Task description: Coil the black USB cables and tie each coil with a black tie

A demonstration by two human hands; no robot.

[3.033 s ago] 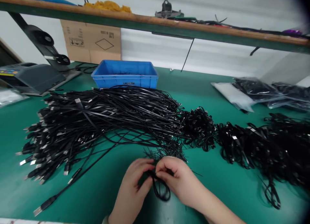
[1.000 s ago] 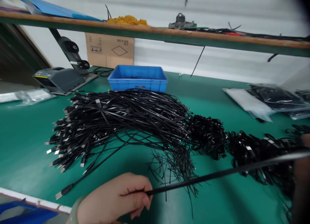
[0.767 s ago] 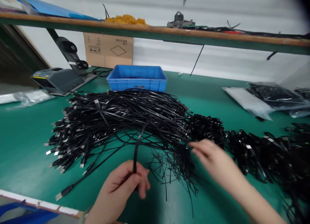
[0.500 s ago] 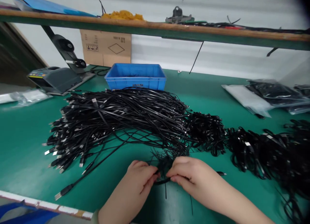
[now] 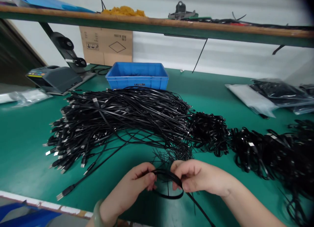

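Observation:
A black USB cable is bent into a loop between my two hands, above the green tabletop. My left hand pinches the loop's left side between thumb and fingers. On the right side, my right hand grips the same loop, and a loose length of it runs down toward the bottom edge. Just behind the hands lies a small heap of thin black ties. Beyond it spreads a large pile of straight black USB cables. One cable with a silver USB plug lies apart at the left.
Coiled cables and further bundles stretch along the right. A blue bin stands behind the pile, with a grey machine to its left. Plastic bags lie at the right. A shelf crosses above.
The cable between my hands has opened into a wider, visible loop with a tail hanging to the right. My hands have turned slightly, and the left has shifted a little left.

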